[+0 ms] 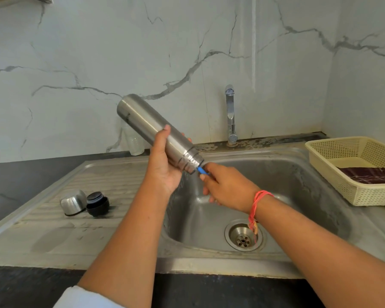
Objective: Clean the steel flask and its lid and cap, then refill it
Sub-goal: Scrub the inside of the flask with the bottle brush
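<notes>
Head view — tilted, uncapped steel flask (pixel 147 123)

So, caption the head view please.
Left hand tilts steel flask over sink; right hand grips blue handle at its mouth.

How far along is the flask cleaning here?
Done: the cap and lid are off, lying on the drainboard. In hand: the left hand grips the tilted flask while the right hand holds a blue brush at its mouth. Likely left: cap, lid, refill; no water shows at the tap.
</notes>
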The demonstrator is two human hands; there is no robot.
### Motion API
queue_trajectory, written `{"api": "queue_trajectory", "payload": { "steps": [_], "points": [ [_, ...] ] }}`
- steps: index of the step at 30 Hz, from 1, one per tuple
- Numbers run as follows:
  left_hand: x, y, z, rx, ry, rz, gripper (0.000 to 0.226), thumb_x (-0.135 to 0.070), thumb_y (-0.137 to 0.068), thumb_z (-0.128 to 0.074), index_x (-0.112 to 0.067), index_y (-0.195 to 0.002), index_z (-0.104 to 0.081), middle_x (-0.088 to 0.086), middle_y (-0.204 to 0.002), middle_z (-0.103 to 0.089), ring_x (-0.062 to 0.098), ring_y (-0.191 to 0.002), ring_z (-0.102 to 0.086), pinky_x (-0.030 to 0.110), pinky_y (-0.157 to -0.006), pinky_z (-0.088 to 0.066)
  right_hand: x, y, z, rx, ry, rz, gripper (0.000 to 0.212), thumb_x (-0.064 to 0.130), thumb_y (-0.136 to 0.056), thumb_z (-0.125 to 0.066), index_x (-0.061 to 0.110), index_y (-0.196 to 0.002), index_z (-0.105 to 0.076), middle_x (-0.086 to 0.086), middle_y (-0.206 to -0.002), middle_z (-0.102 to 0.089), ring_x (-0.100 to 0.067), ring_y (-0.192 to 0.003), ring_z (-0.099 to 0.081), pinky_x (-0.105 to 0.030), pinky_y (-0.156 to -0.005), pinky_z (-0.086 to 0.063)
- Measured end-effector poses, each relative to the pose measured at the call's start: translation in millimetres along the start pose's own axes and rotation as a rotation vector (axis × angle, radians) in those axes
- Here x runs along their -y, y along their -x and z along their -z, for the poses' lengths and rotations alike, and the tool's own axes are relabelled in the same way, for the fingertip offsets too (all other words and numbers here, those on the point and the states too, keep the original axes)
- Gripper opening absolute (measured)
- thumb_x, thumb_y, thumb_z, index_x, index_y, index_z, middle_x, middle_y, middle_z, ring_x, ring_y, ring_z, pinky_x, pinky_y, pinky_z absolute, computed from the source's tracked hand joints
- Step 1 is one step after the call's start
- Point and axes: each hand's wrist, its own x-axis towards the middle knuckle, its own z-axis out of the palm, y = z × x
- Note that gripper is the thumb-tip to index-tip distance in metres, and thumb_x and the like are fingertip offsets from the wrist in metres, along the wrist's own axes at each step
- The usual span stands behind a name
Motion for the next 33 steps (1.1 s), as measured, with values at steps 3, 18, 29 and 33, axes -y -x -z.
{"api": "queue_trajectory", "payload": {
  "steps": [3, 18, 29, 33],
  "points": [
    [8, -2, -4, 0.007, -0.069, 0.012, 0.054, -0.038, -0.083, -0.082, -0.014, -0.127, -0.062, 0.008, -0.104, -0.069, 0.022, -0.093, -0.069, 0.039, -0.082, -0.06, -4, -4, 0, 0.034, 0.035, -0.059, 0.029, 0.034, -0.105, -0.046, 0.011, -0.099, -0.062, 0.002, -0.078, -0.06, -0.018, -0.071, -0.058, -0.026, -0.059, -0.04],
    [-34, -25, 39, -0.242, 0.208, -0.169, 0.072, -0.039, -0.079, -0.087, -0.016, -0.139, -0.054, 0.015, -0.126, -0.072, 0.032, -0.103, -0.076, 0.053, -0.083, -0.062, -27, 5, 39, -0.142, 0.525, 0.001, 0.059, 0.065, -0.1, -0.026, 0.022, -0.069, -0.05, 0.005, -0.061, -0.054, -0.015, -0.063, -0.053, -0.036, -0.056, -0.041],
    [-49, -34, 59, -0.385, 0.313, -0.292, 0.071, -0.034, -0.079, -0.089, -0.014, -0.136, -0.051, 0.012, -0.125, -0.072, 0.029, -0.102, -0.076, 0.052, -0.083, -0.063, -45, 3, 49, -0.17, 0.645, 0.01, 0.061, 0.071, -0.096, -0.026, 0.022, -0.072, -0.052, 0.005, -0.062, -0.054, -0.016, -0.065, -0.054, -0.033, -0.053, -0.038],
    [-64, -32, 72, -0.5, 0.426, -0.377, 0.07, -0.036, -0.081, -0.087, -0.02, -0.136, -0.046, 0.011, -0.123, -0.071, 0.027, -0.098, -0.077, 0.052, -0.08, -0.064, -67, 4, 69, -0.225, 0.721, -0.122, 0.055, 0.069, -0.097, -0.03, 0.025, -0.07, -0.048, 0.007, -0.07, -0.054, -0.022, -0.075, -0.054, -0.032, -0.057, -0.035]
  ]
}}
